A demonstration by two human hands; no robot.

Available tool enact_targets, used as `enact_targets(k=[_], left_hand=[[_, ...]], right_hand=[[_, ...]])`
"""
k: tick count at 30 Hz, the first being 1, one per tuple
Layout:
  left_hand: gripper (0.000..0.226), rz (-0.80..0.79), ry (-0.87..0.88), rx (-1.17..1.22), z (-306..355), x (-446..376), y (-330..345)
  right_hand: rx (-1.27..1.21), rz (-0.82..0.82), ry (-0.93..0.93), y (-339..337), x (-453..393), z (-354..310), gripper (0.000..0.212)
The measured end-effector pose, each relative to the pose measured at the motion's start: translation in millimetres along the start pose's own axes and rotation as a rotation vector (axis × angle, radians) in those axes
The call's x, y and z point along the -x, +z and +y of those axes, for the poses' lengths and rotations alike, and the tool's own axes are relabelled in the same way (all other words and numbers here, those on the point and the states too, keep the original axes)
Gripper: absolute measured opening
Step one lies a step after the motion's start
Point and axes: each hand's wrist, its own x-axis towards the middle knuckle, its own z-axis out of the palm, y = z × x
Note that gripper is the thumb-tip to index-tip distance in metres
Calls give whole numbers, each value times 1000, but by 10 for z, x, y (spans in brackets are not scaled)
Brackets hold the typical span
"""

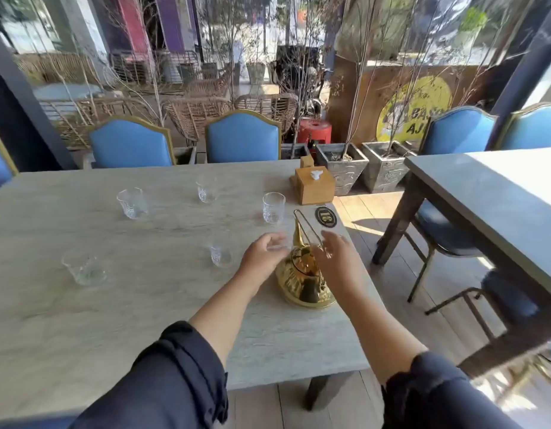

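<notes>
While the gold teapot [299,284] sits lower centre between my left hand [264,253] and right hand [337,258] — both spread, empty — its upright handle [309,227] leans closer to the right one.

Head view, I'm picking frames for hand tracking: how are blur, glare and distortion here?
In the head view, the left hand and right hand are motion-smeared at the fingers; the gold teapot gleams with reflections; the nearest glass looks soft; sunlight washes out the floor; wide-angle bowing curves the table edges.
</notes>
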Motion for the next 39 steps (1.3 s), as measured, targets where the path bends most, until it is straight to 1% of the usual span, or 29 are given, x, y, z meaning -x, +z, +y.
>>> enact_targets(k=[2,4,7,10,13,16,18,20,23,27,31,32,36,39], left_hand=[[33,-29,-37,-45,-91,-84,114],[38,-38,-21,-98,-272,-165,216],[53,-63,0,-185,-400,-282,293],[61,-129,18,-263,-476,-339,331],[63,-152,9,-252,-531,-357,350],[65,-137,19,-251,-568,-363,339],[70,-150,0,-215,-559,-366,323],[75,-165,-15,-149,-528,-379,316],[70,-156,-35,-48,-438,-439,307],[66,-111,-33,-8,-227,-552,247],[63,-96,-15,-1,-40,-642,235],[62,-92,-17,-16,-17,-671,235],[55,-60,-33,-75,30,-803,208],[52,-55,-30,-93,63,-904,165]], right_hand=[[-23,46,39,99,-29,62,43],[-106,64,82,226,1,129,35],[-167,105,90,364,-19,208,23],[-228,99,94,425,-24,231,25],[-275,95,105,425,-29,204,24],[-309,96,122,382,-39,187,15],[-309,97,127,346,-90,165,6],[-313,84,130,298,-177,98,7],[-290,46,103,219,-358,-43,9],[-230,4,8,103,-678,-180,11],[-173,-112,-86,-48,-961,-363,35],[-166,-125,-112,-65,-1031,-408,35],[-150,-131,-143,-44,-1308,-519,22],[-97,-124,-142,29,-1476,-565,22]])
